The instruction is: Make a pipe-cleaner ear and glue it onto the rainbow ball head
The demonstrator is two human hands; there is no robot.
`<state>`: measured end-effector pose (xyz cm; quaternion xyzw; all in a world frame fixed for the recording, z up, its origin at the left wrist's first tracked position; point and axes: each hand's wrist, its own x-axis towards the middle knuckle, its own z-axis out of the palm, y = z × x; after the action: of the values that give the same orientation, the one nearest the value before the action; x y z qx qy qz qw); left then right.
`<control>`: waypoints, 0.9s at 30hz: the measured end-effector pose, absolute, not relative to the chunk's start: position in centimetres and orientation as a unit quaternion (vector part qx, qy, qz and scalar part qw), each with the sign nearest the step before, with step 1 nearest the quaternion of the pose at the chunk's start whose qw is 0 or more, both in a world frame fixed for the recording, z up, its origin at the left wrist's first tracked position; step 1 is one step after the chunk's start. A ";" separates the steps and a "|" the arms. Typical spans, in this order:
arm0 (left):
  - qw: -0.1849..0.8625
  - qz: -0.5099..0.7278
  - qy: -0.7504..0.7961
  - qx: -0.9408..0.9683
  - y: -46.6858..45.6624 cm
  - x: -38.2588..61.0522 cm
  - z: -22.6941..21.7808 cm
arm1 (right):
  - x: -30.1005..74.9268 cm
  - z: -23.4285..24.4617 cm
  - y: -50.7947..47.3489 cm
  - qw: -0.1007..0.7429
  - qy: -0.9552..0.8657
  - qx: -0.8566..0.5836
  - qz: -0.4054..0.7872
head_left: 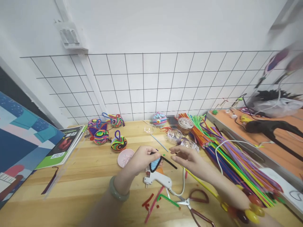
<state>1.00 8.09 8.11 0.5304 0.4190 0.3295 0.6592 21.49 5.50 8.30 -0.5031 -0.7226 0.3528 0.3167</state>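
Observation:
My left hand [142,159] is closed on a small flat piece of coiled pipe cleaner [155,164], light blue with a black edge, held above the wooden table [90,179]. A loose black pipe-cleaner end [169,163] sticks out from it to the right. My right hand [188,157] is beside it, fingers pinched near that black end; I cannot make out whether it grips it. A white hot glue gun [158,180] lies on the table just under both hands. A green bangle [117,192] is on my left wrist.
Several coiled colourful ornaments [118,143] and clear plastic half-shells [174,135] stand behind the hands. A big sheaf of coloured pipe cleaners [236,160] lies at the right. Scissors [194,206] and cut scraps [151,201] lie near the front. Books [63,146] are at the left; a wire grid [151,85] backs the table.

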 end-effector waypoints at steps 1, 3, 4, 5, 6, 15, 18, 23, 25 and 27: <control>0.664 0.337 0.417 0.521 8.2 0.9 8.3 | 22.3 8.3 4.8 0.327 -0.719 -0.525 0.317; 0.662 0.352 0.418 0.513 8.5 0.5 8.6 | 23.8 8.0 2.8 0.291 -0.742 -0.541 0.269; 0.657 0.359 0.419 0.514 8.6 0.3 8.6 | 24.4 7.7 1.6 0.270 -0.753 -0.544 0.253; 0.652 0.366 0.418 0.515 8.8 0.1 8.6 | 24.8 7.3 0.4 0.246 -0.762 -0.545 0.248; 0.648 0.374 0.416 0.517 9.0 -0.1 8.6 | 25.1 6.7 -0.8 0.234 -0.774 -0.538 0.237; 0.641 0.420 0.412 0.493 10.1 -0.9 7.6 | 24.1 0.0 -6.3 0.187 -0.829 -0.523 0.056; 0.640 0.426 0.411 0.490 9.8 -0.8 8.0 | 24.9 0.4 -6.5 0.205 -0.811 -0.543 0.076; 0.640 0.442 0.407 0.480 9.4 -0.5 8.6 | 26.4 3.7 -6.1 0.237 -0.745 -0.566 0.261; 0.647 0.447 0.401 0.470 9.1 -0.3 8.6 | 25.9 4.5 -5.4 0.270 -0.701 -0.577 0.320; 0.657 0.453 0.394 0.456 8.8 0.1 8.8 | 24.5 4.9 -4.5 0.297 -0.672 -0.574 0.362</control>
<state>0.14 8.78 8.76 0.4556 0.3942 0.4527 0.6574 24.47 -4.54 4.90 -0.5740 -0.6720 0.3619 0.2967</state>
